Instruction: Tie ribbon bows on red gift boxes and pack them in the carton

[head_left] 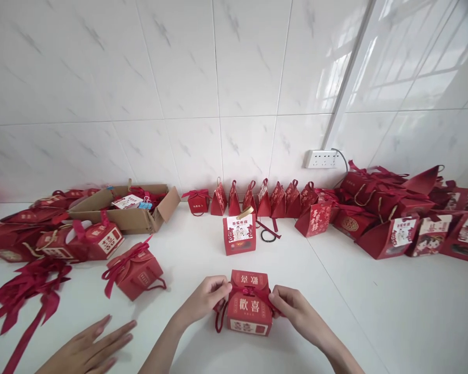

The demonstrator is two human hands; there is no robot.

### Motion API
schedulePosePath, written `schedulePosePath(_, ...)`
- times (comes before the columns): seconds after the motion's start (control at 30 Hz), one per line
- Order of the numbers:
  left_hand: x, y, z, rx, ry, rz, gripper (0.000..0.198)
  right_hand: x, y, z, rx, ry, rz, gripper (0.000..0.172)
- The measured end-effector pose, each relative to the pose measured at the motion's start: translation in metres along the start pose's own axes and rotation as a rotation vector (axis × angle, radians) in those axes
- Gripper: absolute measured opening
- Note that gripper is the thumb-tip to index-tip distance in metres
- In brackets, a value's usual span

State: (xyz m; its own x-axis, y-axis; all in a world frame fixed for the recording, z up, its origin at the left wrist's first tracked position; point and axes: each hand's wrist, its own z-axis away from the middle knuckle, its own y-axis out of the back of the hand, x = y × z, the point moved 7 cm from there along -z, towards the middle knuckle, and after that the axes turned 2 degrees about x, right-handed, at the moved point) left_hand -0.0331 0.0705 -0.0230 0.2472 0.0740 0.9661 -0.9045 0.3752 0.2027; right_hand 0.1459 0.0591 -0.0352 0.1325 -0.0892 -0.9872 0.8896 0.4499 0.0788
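A red gift box with pale Chinese characters lies on the white table between my hands. Across its top runs a dark red ribbon, knotted or crossed near the middle. At the box's left side my left hand is closed in a pinch on the ribbon. My right hand pinches the ribbon's other side at the box's right edge. A red cord handle hangs at the left of the box. Just behind it stands a small red box with a printed white card.
Another person's hand, fingers spread, is at the lower left. Near it lie loose ribbons and a ribbon-tied box. A cardboard carton, a row of pointed boxes and piled boxes line the wall under a power strip.
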Motion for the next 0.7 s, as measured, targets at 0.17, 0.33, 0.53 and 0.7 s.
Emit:
schedulePosePath(0.17,-0.012,0.035,0.045,0.489,-0.087,0.078,0.033,-0.001,0.007,0.004,0.023,-0.01,0.012,0.047)
schedulePosePath(0.33,-0.046,0.105,0.158,0.768,0.009,0.114,0.024,-0.004,0.016,0.008,0.084,-0.034,-0.02,0.046)
schedulePosePath(0.53,-0.082,0.188,0.17,0.664,0.094,-0.037,0.028,0.005,0.015,0.007,0.083,-0.1,-0.083,0.045)
schedulePosePath(0.7,-0.102,0.194,0.162,0.435,0.067,-0.159,0.037,0.01,0.019,0.005,0.104,-0.102,-0.072,0.045)
